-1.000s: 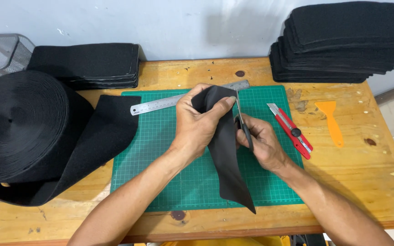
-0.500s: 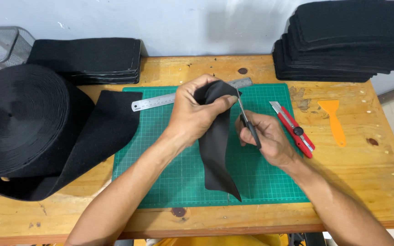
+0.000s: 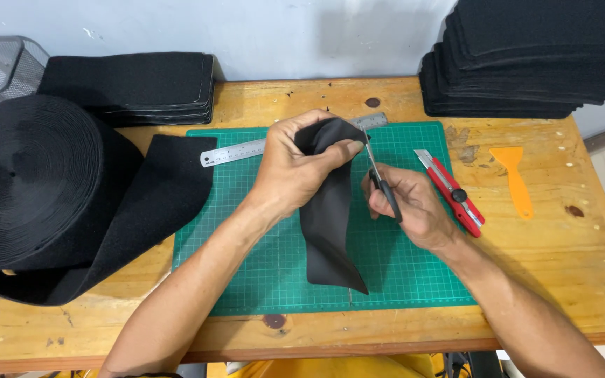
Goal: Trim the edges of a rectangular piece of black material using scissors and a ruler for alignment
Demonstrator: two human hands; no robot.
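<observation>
The left hand (image 3: 294, 171) is closed around the top end of a black strip of soft fabric (image 3: 330, 231), which hangs with its long axis down toward the green cutting mat (image 3: 246, 280). The right hand (image 3: 404, 206) grips a pair of black-handled scissors (image 3: 379, 178) just beside the strip's right edge, blades pointing up to the held end; so the cloth lies left of the scissors.

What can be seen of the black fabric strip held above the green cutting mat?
The black fabric strip looks like matte, felt-like cloth. Its top is folded over and pinched in the left hand; the rest hangs down curling, its lower end reaching the green cutting mat. The black-handled scissors in the right hand meet its upper edge.
</observation>
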